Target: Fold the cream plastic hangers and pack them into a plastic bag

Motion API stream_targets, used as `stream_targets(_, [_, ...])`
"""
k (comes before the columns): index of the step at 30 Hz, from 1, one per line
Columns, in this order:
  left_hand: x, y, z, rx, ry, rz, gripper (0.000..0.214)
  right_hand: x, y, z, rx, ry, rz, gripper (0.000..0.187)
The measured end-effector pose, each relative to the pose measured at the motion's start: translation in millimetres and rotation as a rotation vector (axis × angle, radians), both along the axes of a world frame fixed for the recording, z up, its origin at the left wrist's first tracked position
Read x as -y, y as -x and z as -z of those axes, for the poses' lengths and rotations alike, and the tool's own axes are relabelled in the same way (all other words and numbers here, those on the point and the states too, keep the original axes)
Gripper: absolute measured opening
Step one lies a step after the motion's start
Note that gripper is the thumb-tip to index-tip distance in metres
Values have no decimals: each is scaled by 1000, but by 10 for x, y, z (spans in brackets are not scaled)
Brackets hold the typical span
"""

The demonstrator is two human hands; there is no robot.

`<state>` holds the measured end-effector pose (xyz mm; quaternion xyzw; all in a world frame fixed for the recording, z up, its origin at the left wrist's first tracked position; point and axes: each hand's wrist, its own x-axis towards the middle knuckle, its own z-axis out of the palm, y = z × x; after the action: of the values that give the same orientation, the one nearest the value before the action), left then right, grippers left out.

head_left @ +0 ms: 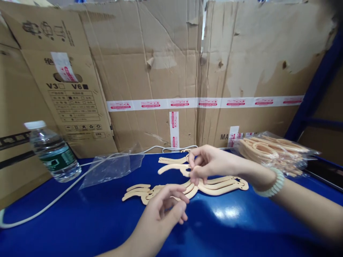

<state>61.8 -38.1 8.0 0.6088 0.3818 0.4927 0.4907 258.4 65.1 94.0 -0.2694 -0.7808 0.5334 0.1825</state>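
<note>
My right hand (205,165) is closed in a pinch on a curved beige hanger piece (173,167), which points left above the table. The fingers hide its right end. My left hand (166,210) is nearer to me, its fingers loosely bent and apart, with nothing visible in them. Behind and beside it lie several beige folding hanger parts: a cluster on the left (136,192) and a row of long curved arms on the right (223,186). Another pale piece (173,160) rests farther back, partly covered by my right hand.
A clear bag of beige hanger parts (270,151) lies at the right, beside a dark flat object (325,175). A water bottle (53,153), an empty plastic bag (115,167) and a white cable (48,207) occupy the left. Cardboard (150,78) walls the blue table's (88,221) back.
</note>
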Motion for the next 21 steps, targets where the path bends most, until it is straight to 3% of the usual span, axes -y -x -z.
stream_targets(2, [-23, -1, 1, 57, 44, -57, 38, 120, 82, 98, -32, 124, -81, 20])
stream_targets(6, [-20, -8, -34, 64, 79, -108, 44, 265, 182, 276, -24, 226, -130, 25])
stream_targets(10, [9, -24, -71, 69, 78, -91, 44, 318, 233, 348, -15, 201, -101, 32])
stream_targets(14, [6, -11, -36, 117, 101, -63, 42, 261, 210, 261, -32, 112, -133, 33])
stream_targets(16, [-2, -1, 7, 159, 122, -74, 43, 154, 153, 180, -20, -45, -93, 32])
stream_targets(19, [-7, -2, 70, 166, 147, -58, 44, -107, 15, 97, 134, -522, 125, 27])
stream_targets(21, [-3, -11, 93, 158, 156, -38, 43, -306, -93, 102, 247, -722, 258, 13])
